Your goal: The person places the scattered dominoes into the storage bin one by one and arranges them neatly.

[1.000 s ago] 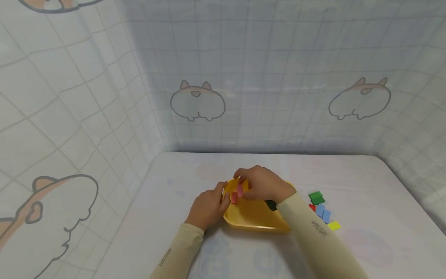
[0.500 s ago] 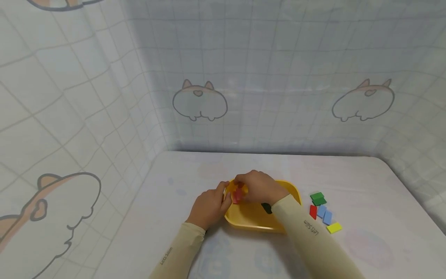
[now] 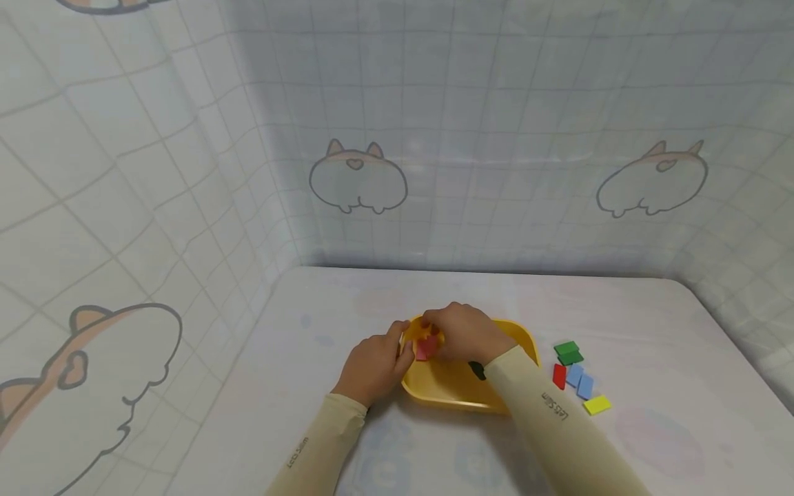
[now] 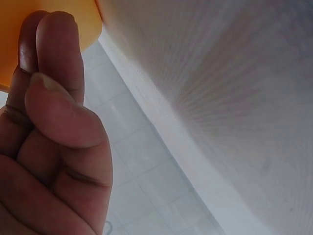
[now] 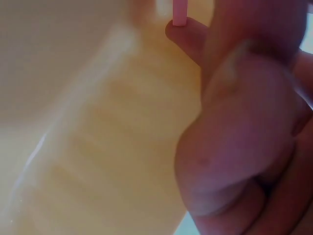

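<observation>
My left hand [image 3: 372,368] grips the left side of a yellow tray [image 3: 443,399], its thumb over the rim. In the left wrist view its fingers [image 4: 59,49] lie against the yellow wall. Inside the tray's left end, my right hand [image 3: 468,334] bends down with curled fingers and pinches a small flat red tile [image 3: 430,344]. A second red tile [image 3: 420,353] lies right beside or under it; their contact is hard to make out. The right wrist view shows one pinkish tile edge [image 5: 180,12] at a fingertip.
Right of the tray lie green tiles [image 3: 567,352], a red tile [image 3: 560,377], blue tiles [image 3: 579,381] and a yellow tile [image 3: 597,405]. A dark piece [image 3: 477,370] in the tray is partly hidden by the right wrist. A patterned sheet [image 3: 496,172] hangs around the white tabletop [image 3: 310,303].
My right hand has lowered the red tile towards the other one in the tray, and the right forearm has shifted left, uncovering the loose red tile. The left hand stays put.
</observation>
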Available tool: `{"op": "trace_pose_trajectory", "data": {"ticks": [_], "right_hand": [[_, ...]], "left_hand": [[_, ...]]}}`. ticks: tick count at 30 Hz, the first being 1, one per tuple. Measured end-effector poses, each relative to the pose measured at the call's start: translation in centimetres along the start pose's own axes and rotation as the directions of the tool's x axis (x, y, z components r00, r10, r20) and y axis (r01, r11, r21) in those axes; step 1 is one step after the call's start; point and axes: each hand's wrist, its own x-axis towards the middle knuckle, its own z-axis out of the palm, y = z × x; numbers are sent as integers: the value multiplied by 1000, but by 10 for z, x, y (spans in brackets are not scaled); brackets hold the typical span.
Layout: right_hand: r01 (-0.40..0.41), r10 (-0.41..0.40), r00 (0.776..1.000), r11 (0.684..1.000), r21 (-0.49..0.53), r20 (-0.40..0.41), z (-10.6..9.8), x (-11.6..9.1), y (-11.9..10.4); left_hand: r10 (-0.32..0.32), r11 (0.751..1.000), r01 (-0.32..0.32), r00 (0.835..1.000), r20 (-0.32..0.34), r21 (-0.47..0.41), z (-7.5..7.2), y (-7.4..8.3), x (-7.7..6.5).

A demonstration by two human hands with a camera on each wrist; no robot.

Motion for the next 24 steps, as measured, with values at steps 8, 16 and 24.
{"op": "trace_pose_trajectory", "data": {"ticks": [8, 16, 24], "right_hand": [[-40, 41, 998, 999, -9, 43, 2, 0, 3], [-72, 71, 995, 997, 16, 68, 0, -1, 2], [-67, 66, 996, 998, 21, 65, 1, 0, 3]], "left_hand": [[9, 1000, -9, 1000, -8, 5, 1, -1, 0], [11, 1000, -11, 1000, -13, 9, 1, 0, 2], [12, 1000, -12, 1000, -18, -1, 2, -1, 2]]}}
